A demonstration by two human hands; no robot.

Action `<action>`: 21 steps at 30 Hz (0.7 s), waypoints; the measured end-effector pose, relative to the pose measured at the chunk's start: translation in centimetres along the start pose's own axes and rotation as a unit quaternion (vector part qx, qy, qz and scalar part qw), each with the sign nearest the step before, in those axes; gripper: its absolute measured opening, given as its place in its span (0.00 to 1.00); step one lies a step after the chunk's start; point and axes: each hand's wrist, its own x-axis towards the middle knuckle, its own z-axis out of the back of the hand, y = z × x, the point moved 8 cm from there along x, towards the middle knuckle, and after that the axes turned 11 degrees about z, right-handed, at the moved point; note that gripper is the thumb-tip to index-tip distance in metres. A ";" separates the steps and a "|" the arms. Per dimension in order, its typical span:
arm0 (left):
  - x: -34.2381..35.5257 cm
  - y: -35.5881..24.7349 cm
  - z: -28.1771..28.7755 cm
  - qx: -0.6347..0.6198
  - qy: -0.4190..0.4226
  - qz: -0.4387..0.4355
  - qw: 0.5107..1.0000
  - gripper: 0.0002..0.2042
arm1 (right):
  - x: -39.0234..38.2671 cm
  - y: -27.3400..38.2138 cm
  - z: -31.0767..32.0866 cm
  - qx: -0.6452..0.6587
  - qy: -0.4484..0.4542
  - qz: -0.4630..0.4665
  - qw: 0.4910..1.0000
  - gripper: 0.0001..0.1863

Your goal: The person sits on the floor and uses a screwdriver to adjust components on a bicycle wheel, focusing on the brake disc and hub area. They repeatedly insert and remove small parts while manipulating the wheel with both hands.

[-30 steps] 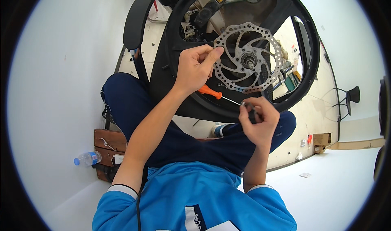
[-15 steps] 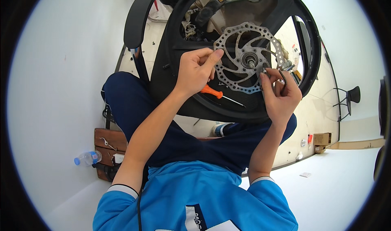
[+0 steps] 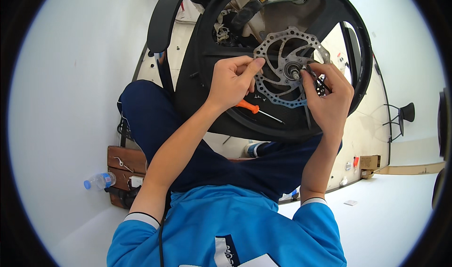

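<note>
A silver brake disc (image 3: 286, 99) with a ring of holes lies over the hub (image 3: 293, 70) of a black spoked wheel (image 3: 235, 121). My left hand (image 3: 235, 81) is closed, thumb and fingers pinching the disc's left rim. My right hand (image 3: 332, 93) is closed beside the hub, its fingertips on a thin dark piece (image 3: 321, 82) that runs back across the palm; its kind is partly hidden. Below the disc lies a screwdriver (image 3: 263, 112) with an orange handle, the handle's end behind my left wrist. Several small screws (image 3: 258, 97) sit between it and the disc.
The wheel rests on a black chair seat (image 3: 186, 90) with an armrest (image 3: 162, 20) at the left. A plastic bottle (image 3: 101, 180) lies by a brown wooden box (image 3: 123, 158) at lower left. A cardboard box (image 3: 369, 162) and a black chair (image 3: 406, 112) stand at right.
My right hand has moved up and slightly right, bringing the dark piece closer to the hub. The disc, wheel and left hand appear shifted slightly right.
</note>
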 end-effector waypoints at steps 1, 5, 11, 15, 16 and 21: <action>0.0 -0.2 0.0 0.001 -0.001 -0.009 1.000 0.17 | 0.0 -0.1 -0.1 0.002 0.000 -0.003 1.000 0.07; 0.1 -0.3 0.3 0.009 -0.008 -0.016 1.000 0.17 | 0.6 -0.3 -0.3 0.027 0.012 -0.021 0.999 0.07; 0.1 -0.7 0.2 -0.003 -0.010 -0.012 1.000 0.18 | 1.6 -0.6 -0.6 0.035 0.041 0.007 0.999 0.07; 0.0 -0.8 0.3 -0.001 -0.015 -0.010 1.000 0.18 | 2.2 -0.7 -1.0 0.036 0.062 0.016 0.997 0.07; 0.0 -0.7 0.4 0.002 -0.016 -0.009 1.000 0.18 | 2.3 -0.7 -1.1 0.035 0.068 0.017 0.997 0.07; 0.1 -0.5 0.3 0.001 -0.012 -0.003 1.000 0.17 | 2.7 -0.1 -1.3 0.033 0.094 0.004 0.995 0.07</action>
